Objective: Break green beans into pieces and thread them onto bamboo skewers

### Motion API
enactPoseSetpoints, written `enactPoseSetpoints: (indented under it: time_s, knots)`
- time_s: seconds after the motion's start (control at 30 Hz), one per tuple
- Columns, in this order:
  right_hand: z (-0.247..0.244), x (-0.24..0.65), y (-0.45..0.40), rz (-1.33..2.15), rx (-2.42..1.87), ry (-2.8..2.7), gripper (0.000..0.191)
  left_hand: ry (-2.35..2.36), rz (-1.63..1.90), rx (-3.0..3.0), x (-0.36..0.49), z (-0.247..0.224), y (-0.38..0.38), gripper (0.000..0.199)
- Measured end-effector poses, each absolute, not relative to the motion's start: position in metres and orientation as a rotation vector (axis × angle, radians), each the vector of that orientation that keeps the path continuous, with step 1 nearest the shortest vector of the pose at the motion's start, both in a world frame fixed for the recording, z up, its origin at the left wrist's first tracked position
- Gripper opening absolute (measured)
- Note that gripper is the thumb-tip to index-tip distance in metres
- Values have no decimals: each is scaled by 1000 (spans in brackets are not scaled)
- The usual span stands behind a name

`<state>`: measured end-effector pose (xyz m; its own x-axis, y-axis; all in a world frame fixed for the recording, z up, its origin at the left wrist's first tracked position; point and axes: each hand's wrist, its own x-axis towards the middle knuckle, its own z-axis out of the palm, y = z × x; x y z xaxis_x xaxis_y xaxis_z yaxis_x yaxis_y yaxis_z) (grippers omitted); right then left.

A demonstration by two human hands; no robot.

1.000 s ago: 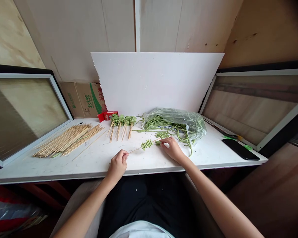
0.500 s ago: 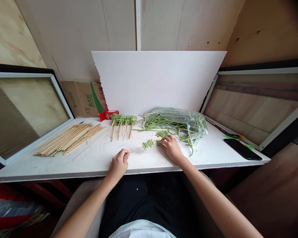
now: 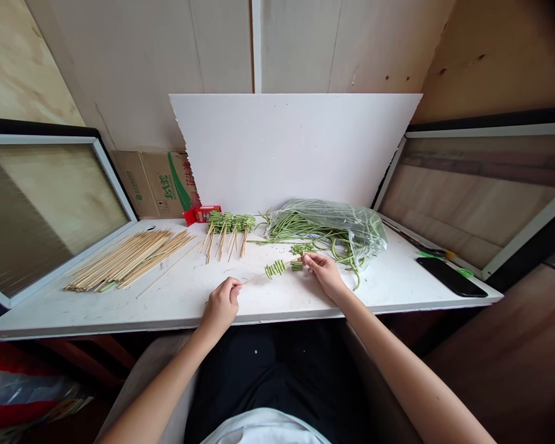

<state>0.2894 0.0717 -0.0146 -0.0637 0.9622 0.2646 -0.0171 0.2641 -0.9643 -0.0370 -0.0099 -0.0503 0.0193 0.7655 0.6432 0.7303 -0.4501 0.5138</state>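
Note:
My left hand [image 3: 224,300] is closed on the blunt end of a thin wooden skewer [image 3: 253,279], held low over the white table. Several short green bean pieces [image 3: 275,269] sit crosswise on the skewer. At its far end my right hand [image 3: 321,271] has its thumb and fingers pinched together; what they hold is too small to make out. Cut bean pieces [image 3: 296,266] lie just beside those fingertips, and a small heap of more pieces [image 3: 302,249] is behind them.
Loose skewers [image 3: 129,259] are piled at the left. Filled bean skewers [image 3: 231,223] lie by a red box [image 3: 202,214]. Long beans in a plastic bag [image 3: 324,223] are behind my right hand. A black phone [image 3: 451,277] lies at the right. A white board [image 3: 296,148] stands behind.
My right hand has shifted slightly right and lifted off the cut pieces, uncovering them. Its fingers are now pinched at the skewer's far end. My left hand has stayed in place.

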Motion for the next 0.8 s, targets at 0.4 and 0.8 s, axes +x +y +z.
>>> enactPoseSetpoints:
  time_s: [0.4,0.8]
  knots:
    - [-24,291,78,1116,-943,-1279,46,1629,1423,2235,-37,-49,-10,15]
    - [-20,289,75,1142,-930,-1251,47,1636,1415,2226,-36,-47,-11,15]
